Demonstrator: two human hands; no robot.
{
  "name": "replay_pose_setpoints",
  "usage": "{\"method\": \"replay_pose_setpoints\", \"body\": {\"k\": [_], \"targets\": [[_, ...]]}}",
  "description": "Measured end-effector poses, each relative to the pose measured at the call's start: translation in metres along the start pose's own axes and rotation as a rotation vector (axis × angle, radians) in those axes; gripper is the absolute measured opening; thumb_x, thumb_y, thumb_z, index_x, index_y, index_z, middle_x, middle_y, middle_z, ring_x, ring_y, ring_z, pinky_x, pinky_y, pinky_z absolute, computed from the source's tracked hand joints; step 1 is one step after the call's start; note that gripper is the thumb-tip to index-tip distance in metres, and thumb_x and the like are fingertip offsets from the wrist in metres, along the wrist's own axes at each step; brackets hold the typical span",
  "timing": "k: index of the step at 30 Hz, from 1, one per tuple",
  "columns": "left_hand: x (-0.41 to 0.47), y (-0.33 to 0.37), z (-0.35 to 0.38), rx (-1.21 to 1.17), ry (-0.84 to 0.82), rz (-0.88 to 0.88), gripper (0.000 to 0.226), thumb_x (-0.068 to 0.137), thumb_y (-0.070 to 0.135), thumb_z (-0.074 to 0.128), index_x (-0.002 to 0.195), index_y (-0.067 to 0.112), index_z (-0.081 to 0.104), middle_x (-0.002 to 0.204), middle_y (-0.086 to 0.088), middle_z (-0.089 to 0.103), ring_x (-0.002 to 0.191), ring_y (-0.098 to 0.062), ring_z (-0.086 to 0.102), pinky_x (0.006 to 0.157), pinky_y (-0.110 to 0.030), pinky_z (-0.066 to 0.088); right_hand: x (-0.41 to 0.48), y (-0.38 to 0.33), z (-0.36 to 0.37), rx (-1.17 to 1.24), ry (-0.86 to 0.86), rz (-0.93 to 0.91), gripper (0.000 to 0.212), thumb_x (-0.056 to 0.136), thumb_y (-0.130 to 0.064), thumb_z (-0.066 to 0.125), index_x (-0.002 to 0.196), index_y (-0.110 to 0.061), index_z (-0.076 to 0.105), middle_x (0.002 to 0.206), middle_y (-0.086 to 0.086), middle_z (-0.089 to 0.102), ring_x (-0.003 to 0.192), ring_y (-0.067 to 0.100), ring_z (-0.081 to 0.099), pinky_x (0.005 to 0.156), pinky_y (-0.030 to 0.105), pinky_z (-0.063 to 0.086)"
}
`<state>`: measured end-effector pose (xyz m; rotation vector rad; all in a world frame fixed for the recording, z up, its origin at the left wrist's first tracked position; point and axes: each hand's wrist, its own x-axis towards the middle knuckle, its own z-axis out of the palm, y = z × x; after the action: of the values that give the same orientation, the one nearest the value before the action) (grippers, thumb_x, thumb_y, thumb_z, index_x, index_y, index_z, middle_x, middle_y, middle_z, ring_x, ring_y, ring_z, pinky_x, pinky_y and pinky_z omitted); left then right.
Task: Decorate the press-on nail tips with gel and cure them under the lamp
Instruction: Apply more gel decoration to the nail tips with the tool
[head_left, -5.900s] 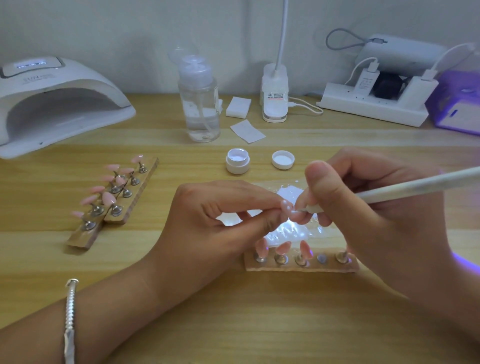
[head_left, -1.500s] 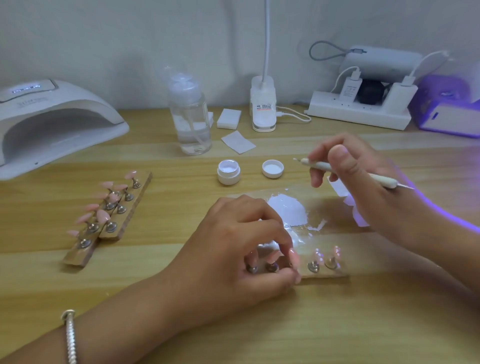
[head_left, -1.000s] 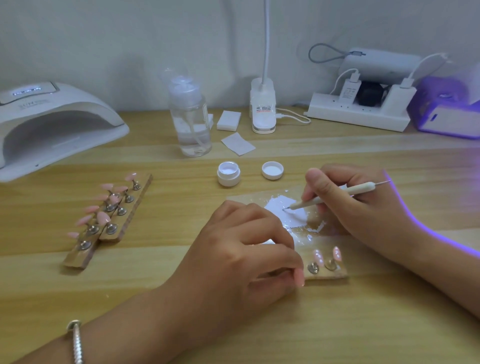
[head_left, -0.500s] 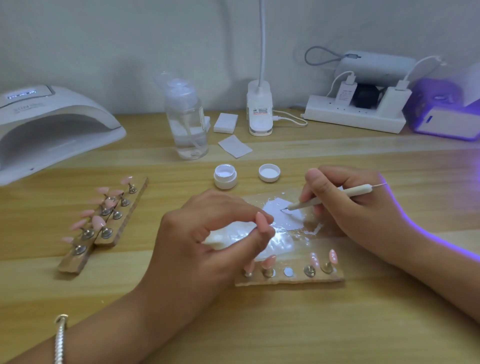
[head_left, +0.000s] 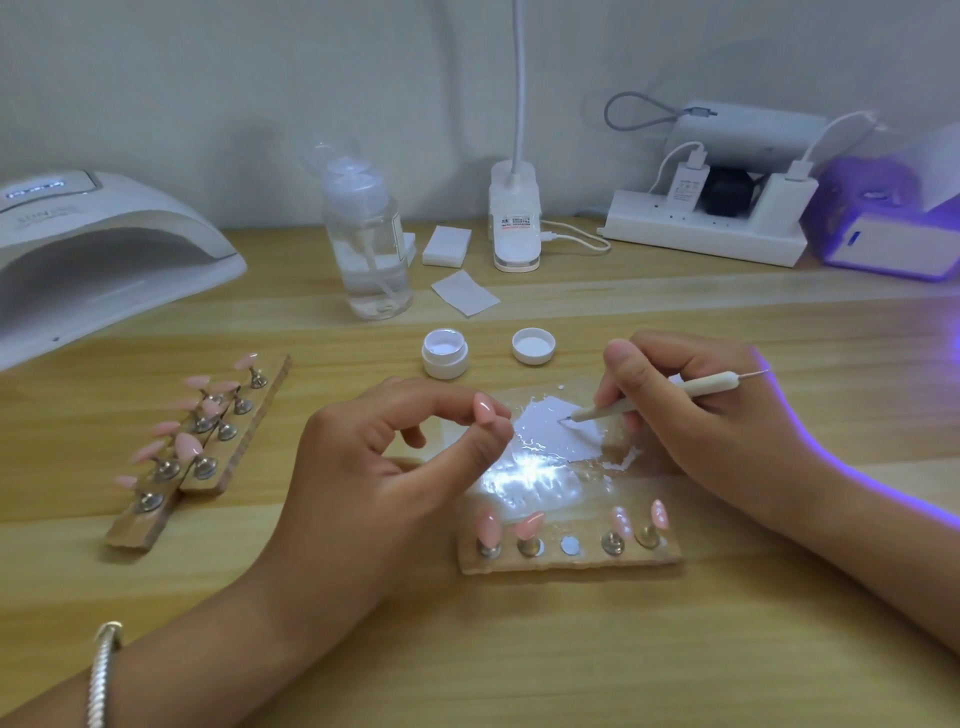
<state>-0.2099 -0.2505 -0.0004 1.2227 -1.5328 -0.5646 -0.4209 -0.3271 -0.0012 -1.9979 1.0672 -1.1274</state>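
The left hand pinches a pink nail tip above the tabletop. The right hand grips a dotting pen, its point in the white gel. An overloaded point could smear the tip.

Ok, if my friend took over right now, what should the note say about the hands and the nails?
Left hand: pinches one pink nail tip between finger and thumb.
Right hand: grips the pen, its point in the white gel on the clear sheet.
Front holder: four tips on it, middle spot empty.
Done: pot open, gel spread out, tip in hand.
To do: decorate that tip, set it on the empty spot, cure under the lamp.
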Motion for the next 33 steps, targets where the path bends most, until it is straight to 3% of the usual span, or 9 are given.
{"method": "replay_pose_setpoints", "body": {"k": [4, 9, 12, 17, 22, 26, 30, 33], "targets": [[0.001, -0.002, 0.000, -0.009, 0.003, -0.011, 0.011, 0.078, 0.042, 0.069, 0.077, 0.032, 0.074, 0.083, 0.018, 0.073, 0.075, -0.001, 0.054, 0.063, -0.008, 0.041, -0.001, -0.001, 0.000, 0.048, -0.054, 0.041, 0.035, 0.091, -0.044, 0.055, 0.068, -0.022, 0.070, 0.060, -0.009, 0.064, 0.055, 0.005, 0.062, 0.050, 0.014, 0.047], [0.001, -0.003, -0.001, -0.002, 0.011, -0.015, 0.012, 0.078, 0.043, 0.069, 0.076, 0.031, 0.074, 0.083, 0.018, 0.073, 0.073, -0.001, 0.054, 0.062, -0.009, 0.042, -0.001, -0.001, 0.000, 0.005, -0.020, -0.008, 0.037, 0.094, -0.042, 0.053, 0.066, -0.023, 0.068, 0.056, -0.010, 0.061, 0.055, 0.003, 0.058, 0.052, 0.009, 0.041], [0.002, -0.003, 0.000, 0.009, 0.005, -0.006, 0.013, 0.079, 0.041, 0.069, 0.076, 0.030, 0.074, 0.082, 0.019, 0.073, 0.071, 0.001, 0.054, 0.062, -0.009, 0.041, 0.000, -0.002, 0.001, 0.044, -0.067, 0.031, 0.034, 0.090, -0.046, 0.056, 0.069, -0.024, 0.070, 0.060, -0.011, 0.064, 0.055, 0.003, 0.062, 0.050, 0.011, 0.045], [0.001, -0.010, -0.002, 0.028, 0.008, -0.052, 0.008, 0.080, 0.040, 0.072, 0.081, 0.033, 0.075, 0.078, 0.014, 0.073, 0.061, -0.002, 0.046, 0.058, -0.020, 0.043, -0.001, 0.000, -0.002, 0.035, -0.057, -0.001, 0.035, 0.095, -0.044, 0.057, 0.068, -0.026, 0.070, 0.064, -0.006, 0.065, 0.058, 0.009, 0.064, 0.051, 0.017, 0.049], [0.003, -0.013, -0.002, 0.032, 0.011, -0.074, 0.007, 0.080, 0.041, 0.073, 0.081, 0.035, 0.076, 0.077, 0.015, 0.072, 0.057, -0.002, 0.043, 0.057, -0.015, 0.041, 0.000, 0.001, -0.002, 0.035, -0.059, 0.006, 0.034, 0.091, -0.052, 0.054, 0.072, -0.029, 0.071, 0.070, -0.008, 0.067, 0.064, 0.008, 0.066, 0.058, 0.029, 0.056], [0.003, -0.013, -0.002, 0.030, 0.011, -0.076, 0.006, 0.080, 0.040, 0.073, 0.081, 0.034, 0.076, 0.079, 0.014, 0.073, 0.056, -0.002, 0.042, 0.055, -0.017, 0.041, -0.001, 0.000, -0.002, 0.048, -0.098, 0.004, 0.035, 0.090, -0.053, 0.055, 0.072, -0.027, 0.072, 0.076, -0.009, 0.069, 0.065, 0.010, 0.070, 0.057, 0.024, 0.056], [0.003, -0.013, -0.002, 0.028, 0.003, -0.078, 0.006, 0.080, 0.039, 0.073, 0.081, 0.034, 0.076, 0.078, 0.016, 0.073, 0.056, -0.003, 0.042, 0.054, -0.017, 0.041, 0.000, 0.001, -0.002, 0.032, -0.067, -0.018, 0.034, 0.093, -0.047, 0.058, 0.071, -0.025, 0.072, 0.073, -0.012, 0.068, 0.067, 0.006, 0.067, 0.061, 0.031, 0.057], [0.003, -0.013, -0.002, 0.028, 0.004, -0.080, 0.005, 0.080, 0.038, 0.074, 0.081, 0.034, 0.076, 0.078, 0.015, 0.073, 0.057, -0.004, 0.042, 0.054, -0.018, 0.041, 0.000, 0.001, -0.002, 0.037, -0.089, -0.008, 0.035, 0.092, -0.048, 0.057, 0.070, -0.026, 0.072, 0.075, -0.010, 0.069, 0.066, 0.009, 0.069, 0.059, 0.028, 0.058]]}}
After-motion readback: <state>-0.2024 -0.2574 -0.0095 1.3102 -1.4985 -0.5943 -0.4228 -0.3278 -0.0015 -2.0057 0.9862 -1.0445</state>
